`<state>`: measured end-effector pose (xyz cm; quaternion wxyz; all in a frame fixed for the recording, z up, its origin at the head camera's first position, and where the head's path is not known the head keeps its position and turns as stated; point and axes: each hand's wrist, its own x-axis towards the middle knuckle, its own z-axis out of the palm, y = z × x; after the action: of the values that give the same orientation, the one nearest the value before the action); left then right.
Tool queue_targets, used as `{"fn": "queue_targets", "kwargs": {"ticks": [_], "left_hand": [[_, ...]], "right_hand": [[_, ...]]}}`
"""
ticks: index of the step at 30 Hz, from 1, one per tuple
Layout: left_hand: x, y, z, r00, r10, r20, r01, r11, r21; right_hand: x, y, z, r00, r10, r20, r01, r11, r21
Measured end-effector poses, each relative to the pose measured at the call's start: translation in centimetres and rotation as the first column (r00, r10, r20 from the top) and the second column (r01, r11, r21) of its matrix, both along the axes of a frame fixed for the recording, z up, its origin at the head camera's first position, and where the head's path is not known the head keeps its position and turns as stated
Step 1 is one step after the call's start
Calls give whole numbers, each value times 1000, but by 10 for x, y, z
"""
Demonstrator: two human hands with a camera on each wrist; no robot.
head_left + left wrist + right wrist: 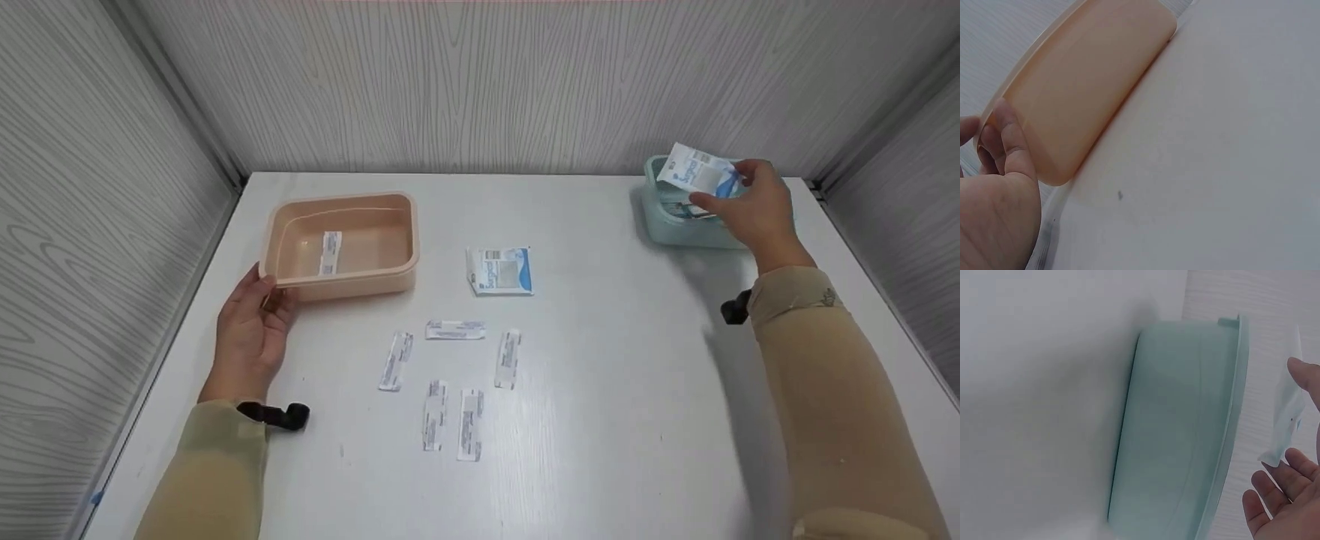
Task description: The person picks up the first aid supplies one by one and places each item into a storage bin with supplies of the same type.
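My left hand (253, 330) grips the near left corner of a peach plastic basin (352, 289), thumb at the rim and fingers beneath it. In the left wrist view the fingers (1013, 138) curl against the basin's outer wall. One narrow white paper sachet (330, 253) lies inside. At the back right, my right hand (757, 214) pinches a flat white-and-blue packet marked "Surgical" (699, 171) between thumb and fingers, above a pale green basin (686, 231). More packets (686, 210) show inside that basin, partly hidden by the hand.
A second white-and-blue packet (501, 271) lies mid-table. Several narrow sachets, among them one lying crosswise (455, 330) and one upright in view (470, 425), are spread nearer the front. Grey wood-grain panels (450, 90) enclose the white table (600, 420) at back and sides.
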<state>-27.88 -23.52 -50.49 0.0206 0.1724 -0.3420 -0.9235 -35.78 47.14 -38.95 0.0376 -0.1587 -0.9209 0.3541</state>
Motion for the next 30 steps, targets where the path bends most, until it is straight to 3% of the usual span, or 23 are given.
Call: {"fn": "queue_targets", "kwargs": {"ticks": [6, 12, 22, 30], "left_hand": [[5, 0, -7, 1000, -11, 5, 11, 1000, 3], [7, 5, -12, 999, -31, 21, 31, 1000, 1], [-4, 11, -9, 1000, -19, -12, 19, 1000, -4], [-5, 10, -6, 1000, -18, -9, 18, 1000, 18]], "right_hand": [[-6, 10, -8, 993, -117, 14, 116, 993, 15], [0, 13, -16, 959, -272, 73, 272, 962, 16], [-2, 17, -10, 965, -259, 40, 259, 966, 7], [-3, 20, -10, 971, -236, 43, 235, 972, 21]]}}
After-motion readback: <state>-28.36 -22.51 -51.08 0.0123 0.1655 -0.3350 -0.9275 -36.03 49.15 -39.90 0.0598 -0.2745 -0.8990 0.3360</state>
